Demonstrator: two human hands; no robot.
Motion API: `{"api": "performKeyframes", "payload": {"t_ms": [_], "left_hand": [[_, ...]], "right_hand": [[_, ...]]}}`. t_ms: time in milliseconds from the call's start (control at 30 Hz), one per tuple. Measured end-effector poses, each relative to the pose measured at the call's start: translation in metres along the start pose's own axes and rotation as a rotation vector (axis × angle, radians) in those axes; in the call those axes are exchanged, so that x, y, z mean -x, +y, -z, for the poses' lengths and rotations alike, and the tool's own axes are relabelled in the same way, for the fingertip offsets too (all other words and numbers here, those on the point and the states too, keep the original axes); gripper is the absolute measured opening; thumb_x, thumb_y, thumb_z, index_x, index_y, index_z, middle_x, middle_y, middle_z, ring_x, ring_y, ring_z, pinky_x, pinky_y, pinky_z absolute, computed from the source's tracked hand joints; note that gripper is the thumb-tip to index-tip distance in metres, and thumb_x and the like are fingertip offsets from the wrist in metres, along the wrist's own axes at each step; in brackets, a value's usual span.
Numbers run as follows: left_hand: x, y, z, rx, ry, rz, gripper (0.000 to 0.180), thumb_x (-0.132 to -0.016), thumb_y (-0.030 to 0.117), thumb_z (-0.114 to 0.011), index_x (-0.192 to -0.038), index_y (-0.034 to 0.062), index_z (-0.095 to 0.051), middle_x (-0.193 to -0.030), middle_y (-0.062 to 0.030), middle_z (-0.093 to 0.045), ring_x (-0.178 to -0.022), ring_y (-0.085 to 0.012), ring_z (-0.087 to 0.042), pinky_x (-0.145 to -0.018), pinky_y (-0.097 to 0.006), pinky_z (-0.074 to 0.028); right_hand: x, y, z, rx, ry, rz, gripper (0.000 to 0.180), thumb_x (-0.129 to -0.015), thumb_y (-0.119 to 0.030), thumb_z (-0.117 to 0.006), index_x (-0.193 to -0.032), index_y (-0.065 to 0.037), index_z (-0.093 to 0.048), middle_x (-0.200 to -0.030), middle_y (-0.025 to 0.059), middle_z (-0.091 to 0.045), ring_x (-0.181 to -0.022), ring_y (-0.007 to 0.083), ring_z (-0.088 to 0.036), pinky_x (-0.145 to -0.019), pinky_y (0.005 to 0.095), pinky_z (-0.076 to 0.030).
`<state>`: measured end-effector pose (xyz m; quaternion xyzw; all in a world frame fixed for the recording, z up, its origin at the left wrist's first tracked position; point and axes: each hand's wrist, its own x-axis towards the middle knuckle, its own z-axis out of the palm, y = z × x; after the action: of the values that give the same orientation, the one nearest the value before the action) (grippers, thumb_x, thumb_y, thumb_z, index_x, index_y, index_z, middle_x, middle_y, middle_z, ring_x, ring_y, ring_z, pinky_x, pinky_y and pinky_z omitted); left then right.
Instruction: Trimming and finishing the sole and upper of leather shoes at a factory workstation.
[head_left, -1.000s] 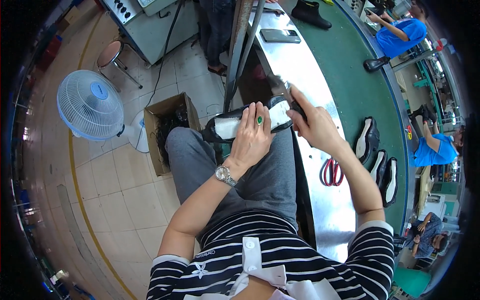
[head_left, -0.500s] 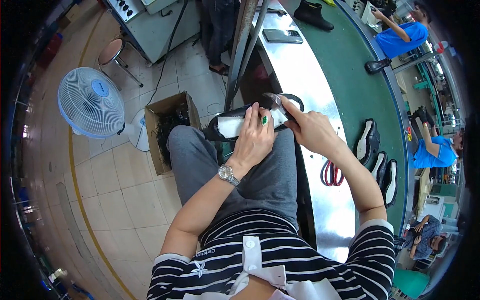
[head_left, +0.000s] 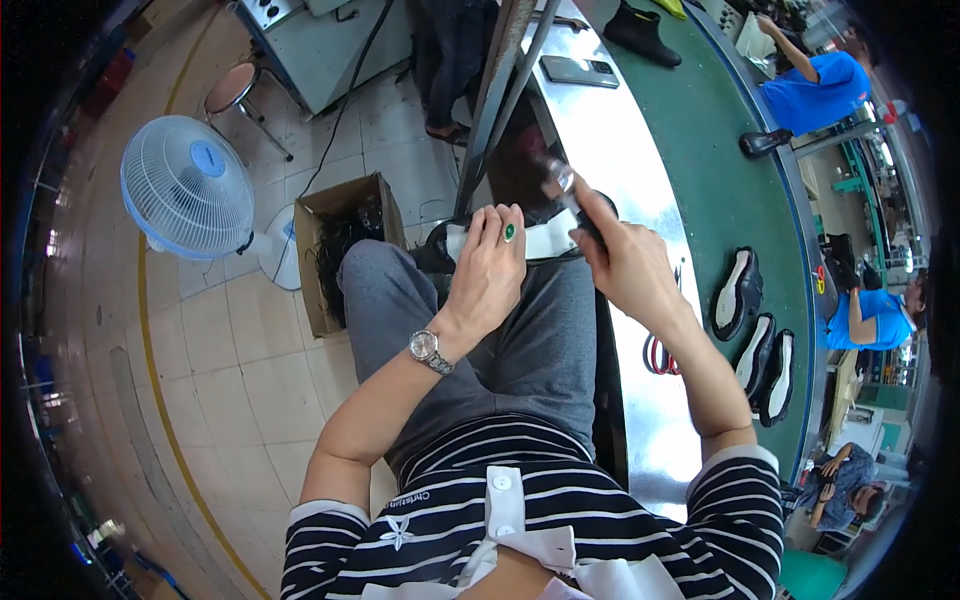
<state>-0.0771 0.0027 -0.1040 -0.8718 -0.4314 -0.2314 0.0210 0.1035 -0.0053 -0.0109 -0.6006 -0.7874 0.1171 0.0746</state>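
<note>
A black shoe [head_left: 548, 240] with a white underside facing up lies across my knees. My left hand [head_left: 486, 270], with a green-stoned ring and a wristwatch, grips it near its left end, fingers bent over the white face. My right hand [head_left: 637, 265] is closed round the dark handle of a hammer [head_left: 560, 183]. The metal head is raised over the shoe's right part, apart from it and smeared by motion. Part of the shoe's right end is hidden behind my right hand.
Right of my lap runs a metal bench [head_left: 640, 180] with a phone [head_left: 580, 70] and red-handled scissors [head_left: 658, 357]. Beyond it, several shoes [head_left: 755, 365] lie on a green belt [head_left: 690, 170]. An open carton [head_left: 320, 310] and a fan [head_left: 190, 190] stand left. Co-workers sit opposite.
My right hand has lifted the hammer head up off the shoe. My left hand has shifted left along the shoe. The whole view has swung slightly.
</note>
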Motion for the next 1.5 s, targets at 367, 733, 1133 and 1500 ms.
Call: {"api": "performKeyframes", "payload": {"t_ms": [367,733,1133,1500], "left_hand": [[0.008,0.000,-0.012,-0.104,0.097,-0.035,0.037,-0.085,0.003,-0.054,-0.117,-0.0147,-0.055,-0.118,-0.0259,-0.054,-0.120,-0.0446,-0.052,-0.107,-0.049,-0.039],[0.005,0.000,-0.004,0.276,0.136,0.133,0.035,-0.082,0.002,-0.055,-0.114,-0.0109,-0.051,-0.120,-0.0246,-0.050,-0.123,-0.0415,-0.047,-0.106,-0.048,-0.038],[0.026,-0.032,0.026,0.232,0.003,0.248,0.065,-0.068,0.007,-0.078,-0.125,-0.0071,-0.050,-0.124,-0.0229,-0.054,-0.117,-0.0368,-0.052,-0.100,-0.040,-0.045],[0.030,-0.058,0.037,0.460,-0.014,0.175,0.084,-0.062,0.005,-0.082,-0.135,-0.0007,-0.041,-0.128,-0.0229,-0.055,-0.116,-0.0394,-0.055,-0.096,-0.040,-0.047]], "right_hand": [[-0.008,-0.021,-0.013,-0.007,0.035,0.002,0.071,-0.091,-0.014,-0.054,-0.152,-0.017,-0.018,-0.062,0.0187,-0.063,-0.053,0.0354,-0.063,-0.050,0.0443,-0.049],[-0.012,-0.027,-0.037,0.019,0.034,-0.016,0.066,-0.092,-0.015,-0.053,-0.150,-0.014,-0.021,-0.062,0.0199,-0.063,-0.053,0.0373,-0.063,-0.054,0.0456,-0.050],[-0.027,-0.044,-0.026,0.072,-0.100,0.058,0.068,-0.093,-0.016,-0.053,-0.151,-0.013,-0.019,-0.062,0.0200,-0.062,-0.055,0.0382,-0.063,-0.053,0.0467,-0.049],[-0.019,-0.034,-0.009,-0.046,-0.104,0.003,0.055,-0.092,-0.017,-0.056,-0.142,-0.011,-0.035,-0.071,0.0244,-0.064,-0.066,0.0416,-0.065,-0.063,0.0512,-0.050]]}}
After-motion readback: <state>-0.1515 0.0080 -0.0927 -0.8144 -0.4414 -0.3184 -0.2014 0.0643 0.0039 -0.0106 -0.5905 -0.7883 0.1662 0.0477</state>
